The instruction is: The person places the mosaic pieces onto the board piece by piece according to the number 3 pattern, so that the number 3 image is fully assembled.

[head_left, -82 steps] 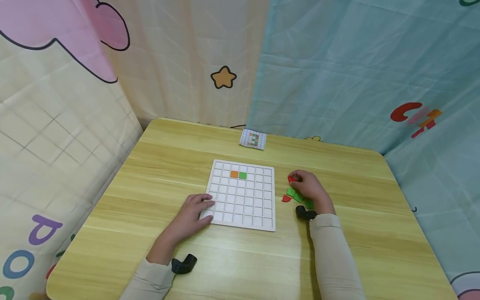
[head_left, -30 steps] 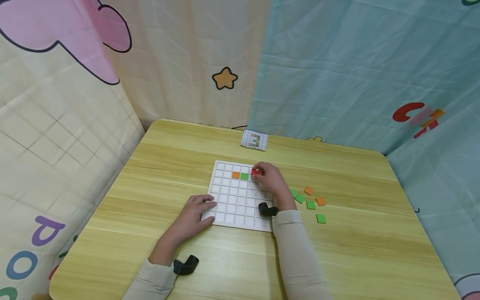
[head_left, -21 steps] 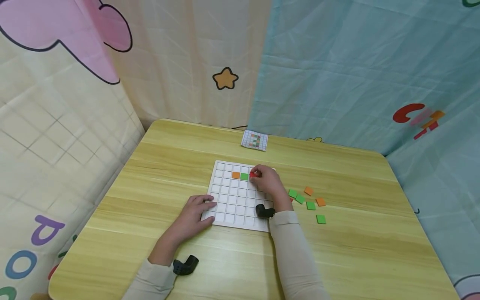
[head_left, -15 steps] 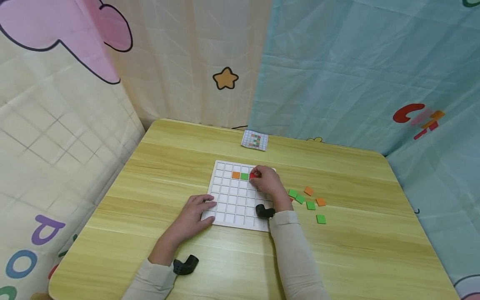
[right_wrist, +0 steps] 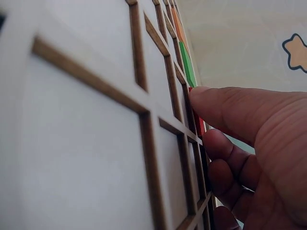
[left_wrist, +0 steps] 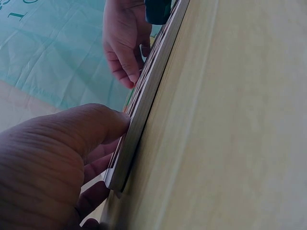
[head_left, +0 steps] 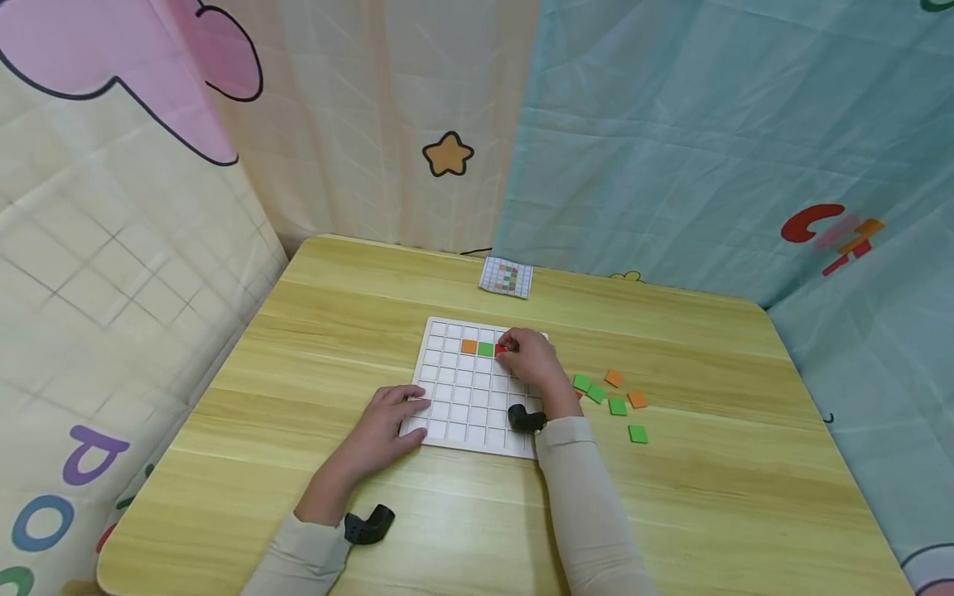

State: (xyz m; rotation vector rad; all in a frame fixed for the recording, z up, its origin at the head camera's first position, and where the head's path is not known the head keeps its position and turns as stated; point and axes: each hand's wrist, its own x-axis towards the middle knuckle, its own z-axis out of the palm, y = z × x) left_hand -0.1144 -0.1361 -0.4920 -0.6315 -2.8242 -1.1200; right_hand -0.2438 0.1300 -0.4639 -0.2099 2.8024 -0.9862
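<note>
Worktop (head_left: 715, 497), wood-patterned; white gridded board (head_left: 462, 397), mid-worktop; left hand (head_left: 383, 426), fingers loosely spread, gripping nothing, resting on the board's left edge: light pressure there should stop sliding; right hand (head_left: 532, 358), thumb and fingertips pinching the red tile (head_left: 499, 351), second row from the far edge, just right of the green tile (head_left: 485, 349), its seating hidden from me: best pressed down level
</note>
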